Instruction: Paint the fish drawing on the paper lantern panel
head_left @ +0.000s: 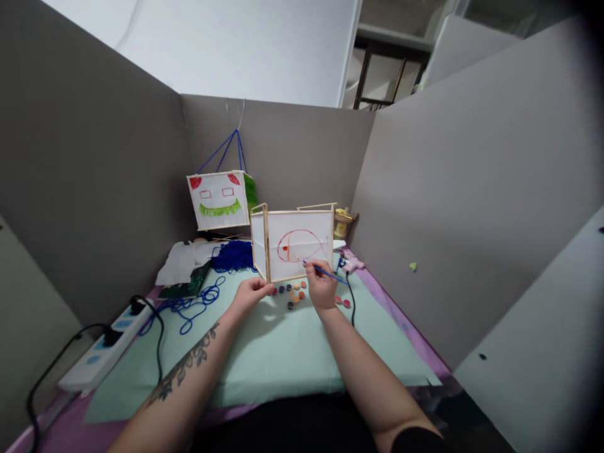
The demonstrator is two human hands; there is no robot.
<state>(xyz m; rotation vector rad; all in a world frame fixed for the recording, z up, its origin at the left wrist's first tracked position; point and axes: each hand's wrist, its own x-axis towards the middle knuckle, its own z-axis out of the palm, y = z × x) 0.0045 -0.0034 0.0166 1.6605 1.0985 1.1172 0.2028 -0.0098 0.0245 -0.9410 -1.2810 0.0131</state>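
Observation:
A box-shaped paper lantern (309,220) with a thin wooden frame stands on the table in front of me. Its front panel bears a fish outline in red, with a red eye and an orange stripe. My left hand (252,293) pinches the frame's bottom corner nearest me. Between the fingers of my right hand (321,286) is a slim blue paintbrush (330,273), its tip at the lower line of the fish. Several small round paint pots (296,296) in different colours sit between my hands, and a few red ones (343,302) lie right of my right wrist.
Another paper lantern (219,198) with a painted face hangs from blue cords at the back left. Blue yarn (233,257), white paper (182,263) and a power strip (106,349) occupy the left side. A pink glue gun (353,261) with a black cord lies right. Grey partitions (292,157) surround the table.

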